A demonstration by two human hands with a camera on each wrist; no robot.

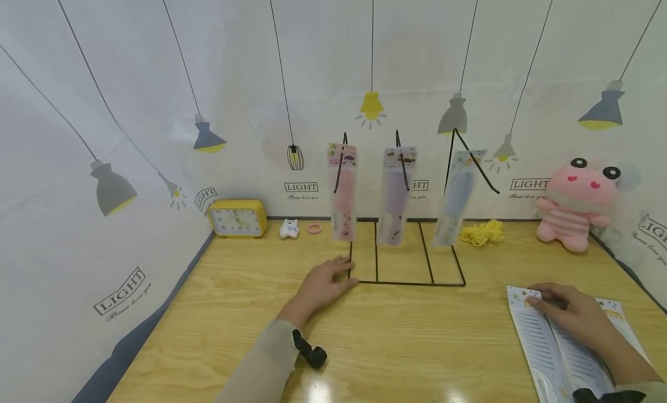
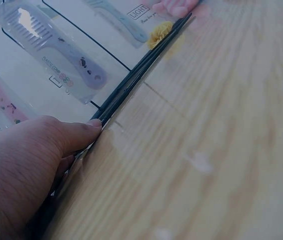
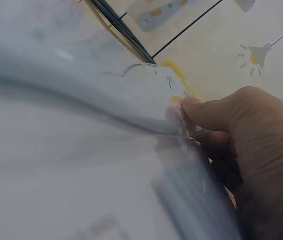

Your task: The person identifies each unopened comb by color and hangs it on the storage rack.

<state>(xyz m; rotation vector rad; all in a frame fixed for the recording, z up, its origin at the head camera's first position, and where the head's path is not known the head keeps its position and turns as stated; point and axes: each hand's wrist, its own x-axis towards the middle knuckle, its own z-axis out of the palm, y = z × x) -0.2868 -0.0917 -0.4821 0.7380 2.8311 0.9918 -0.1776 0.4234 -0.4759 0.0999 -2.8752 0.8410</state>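
Observation:
A black wire rack [image 1: 411,284] stands at the back of the table, with a pink packaged comb [image 1: 344,200], a purple one [image 1: 394,200] and a blue one [image 1: 458,194] hanging from its hooks. My left hand [image 1: 322,284] touches the rack's front left corner, thumb [image 2: 84,136] against the bar and fingers extended over the side. At the right, a flat pile of packaged combs [image 1: 616,307] lies on the table. Thumb and fingers of my right hand [image 1: 578,316] pinch the printed top of a pale packaged comb [image 1: 539,345] there; part of the pile is hidden beneath this hand.
Along the back edge are a yellow clock [image 1: 238,219], a small white bear figure [image 1: 289,229], a pink ring [image 1: 315,229], a bundle of yellow string [image 1: 482,233] and a pink plush frog [image 1: 575,209]. A lamp-printed cloth [image 1: 234,55] rises behind the table.

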